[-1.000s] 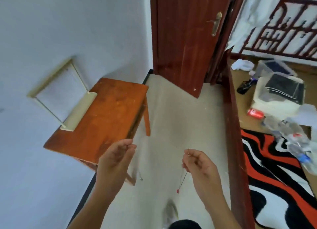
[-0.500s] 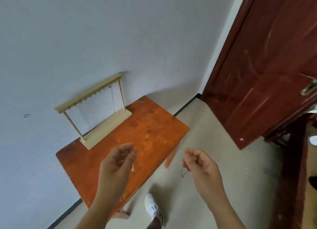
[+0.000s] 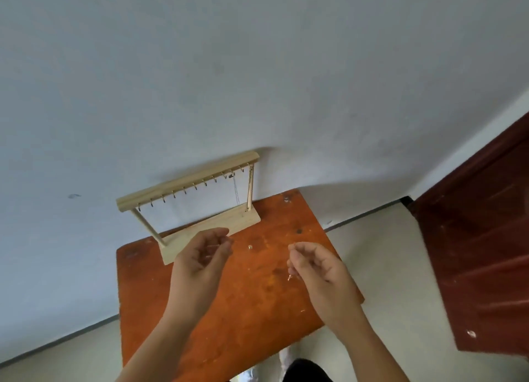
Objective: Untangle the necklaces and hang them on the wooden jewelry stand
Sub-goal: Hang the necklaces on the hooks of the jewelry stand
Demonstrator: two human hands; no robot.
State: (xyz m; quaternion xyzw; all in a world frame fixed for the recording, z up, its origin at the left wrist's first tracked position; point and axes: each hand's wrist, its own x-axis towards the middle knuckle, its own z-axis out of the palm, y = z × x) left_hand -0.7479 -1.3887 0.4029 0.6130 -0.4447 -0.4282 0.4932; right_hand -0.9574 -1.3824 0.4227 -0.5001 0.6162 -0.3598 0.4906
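Necklace [image 3: 289, 278], seemingly, in right hand [image 3: 317, 267]

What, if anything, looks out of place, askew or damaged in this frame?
Nothing is askew: the jewelry stand stands upright on the table, one thin chain hanging near its right end. The table is scuffed. A small pale piece shows between left hand and right hand; loose or hanging, I cannot tell.

One head-worn camera looks forward and down onto the nearby table [image 3: 257, 310].
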